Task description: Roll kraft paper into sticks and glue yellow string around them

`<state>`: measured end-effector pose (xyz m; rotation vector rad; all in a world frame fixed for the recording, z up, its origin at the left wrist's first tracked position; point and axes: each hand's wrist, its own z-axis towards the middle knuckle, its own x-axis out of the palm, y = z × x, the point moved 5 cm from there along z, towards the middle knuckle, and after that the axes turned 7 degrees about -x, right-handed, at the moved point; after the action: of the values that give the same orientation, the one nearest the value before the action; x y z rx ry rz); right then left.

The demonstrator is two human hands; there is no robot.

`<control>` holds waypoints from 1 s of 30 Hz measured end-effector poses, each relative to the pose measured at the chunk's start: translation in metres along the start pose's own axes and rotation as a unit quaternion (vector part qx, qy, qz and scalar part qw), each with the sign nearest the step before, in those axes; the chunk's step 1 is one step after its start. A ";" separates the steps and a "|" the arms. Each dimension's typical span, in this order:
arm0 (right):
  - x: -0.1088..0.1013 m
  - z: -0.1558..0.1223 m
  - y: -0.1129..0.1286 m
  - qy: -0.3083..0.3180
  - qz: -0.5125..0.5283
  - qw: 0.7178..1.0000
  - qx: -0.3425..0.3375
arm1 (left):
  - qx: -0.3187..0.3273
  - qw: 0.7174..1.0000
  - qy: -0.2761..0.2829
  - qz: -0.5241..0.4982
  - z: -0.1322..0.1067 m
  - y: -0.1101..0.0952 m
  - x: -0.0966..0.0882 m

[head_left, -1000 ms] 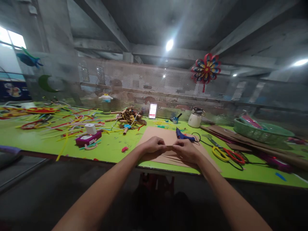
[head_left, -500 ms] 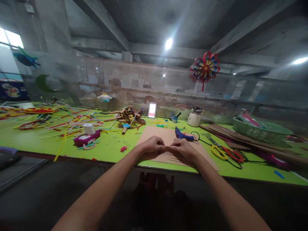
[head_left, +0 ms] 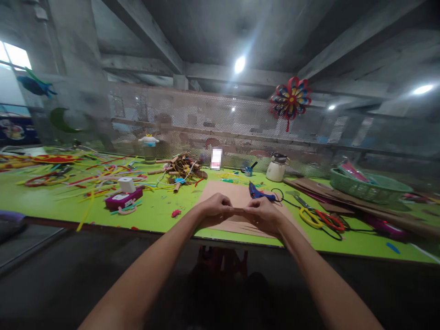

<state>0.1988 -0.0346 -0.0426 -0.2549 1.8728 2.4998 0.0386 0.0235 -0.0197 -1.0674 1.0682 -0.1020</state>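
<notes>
- Left hand (head_left: pixel 216 206): grip pinched on one end of thin brown strip (head_left: pixel 238 209).
- Right hand (head_left: pixel 264 211): grip pinched on its other end.
- Strip held over flat, matte brown sheet (head_left: pixel 222 190); smooth green worktop (head_left: pixel 154 217) beneath.
- Angular blue glue gun (head_left: pixel 260 194) near.

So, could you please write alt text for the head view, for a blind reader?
A person's left hand and right hand pinch a small brown piece over a brown sheet on a bright green table. A blue glue gun lies on the sheet, with scissors to the right and coloured strips scattered to the left.
</notes>
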 end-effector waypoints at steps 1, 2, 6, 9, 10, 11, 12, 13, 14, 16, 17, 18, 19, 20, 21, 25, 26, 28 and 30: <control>-0.003 0.001 -0.002 0.005 -0.008 1.000 0.005 | -0.005 1.000 0.002 -0.012 0.000 0.001 -0.001; -0.005 0.002 -0.002 0.011 -0.019 1.000 0.011 | -0.009 1.000 0.002 -0.025 0.001 0.001 -0.002; -0.017 0.006 0.007 -0.014 -0.033 0.999 -0.029 | -0.028 0.991 0.012 -0.127 -0.002 0.003 -0.006; -0.017 0.007 0.022 -0.042 0.058 0.993 -0.095 | -0.018 0.974 0.017 -0.224 -0.008 -0.003 -0.009; -0.013 0.007 0.027 -0.028 0.090 0.990 -0.104 | -0.008 0.966 0.024 -0.258 -0.010 -0.007 -0.009; -0.007 0.007 0.031 -0.002 0.110 0.988 -0.107 | 0.001 0.955 0.039 -0.295 -0.012 -0.010 -0.008; -0.001 0.006 0.034 0.029 0.117 0.987 -0.106 | 0.005 0.940 0.064 -0.334 -0.013 -0.013 -0.005; 0.006 0.005 0.038 0.061 0.116 0.986 -0.103 | 0.004 0.924 0.093 -0.370 -0.015 -0.015 -0.001; 0.012 0.004 0.041 0.090 0.110 0.985 -0.099 | -0.001 0.908 0.122 -0.400 -0.016 -0.016 0.003; 0.022 0.004 0.048 0.141 0.094 0.981 -0.096 | -0.016 0.883 0.172 -0.436 -0.019 -0.018 0.010; 0.026 0.003 0.052 0.162 0.085 0.978 -0.096 | -0.022 0.875 0.188 -0.446 -0.021 -0.018 0.012; 0.030 0.003 0.055 0.179 0.074 0.976 -0.099 | -0.027 0.869 0.200 -0.452 -0.022 -0.019 0.014; 0.033 0.004 0.058 0.187 0.064 0.975 -0.107 | -0.031 0.866 0.207 -0.454 -0.024 -0.019 0.015; 0.035 0.004 0.060 0.187 0.055 0.974 -0.117 | -0.033 0.865 0.210 -0.455 -0.025 -0.020 0.015; 0.037 0.005 0.062 0.180 0.047 0.974 -0.128 | -0.031 0.865 0.211 -0.454 -0.026 -0.021 0.015; 0.036 0.006 0.064 0.117 0.023 0.979 -0.164 | -0.017 0.871 0.228 -0.434 -0.025 -0.020 0.018; 0.033 0.006 0.064 0.099 0.014 0.980 -0.169 | -0.018 0.876 0.221 -0.429 -0.022 -0.018 0.018; 0.026 0.007 0.064 0.083 -0.022 0.982 -0.168 | -0.019 0.890 0.159 -0.428 -0.013 -0.008 0.012; 0.021 0.008 0.062 0.115 -0.093 0.979 -0.142 | -0.011 0.905 0.041 -0.424 -0.004 0.002 -0.001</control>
<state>0.1701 -0.0464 0.0164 -0.7160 1.4597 2.6929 0.0347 0.0223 -0.0207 -1.4974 0.6083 -0.8404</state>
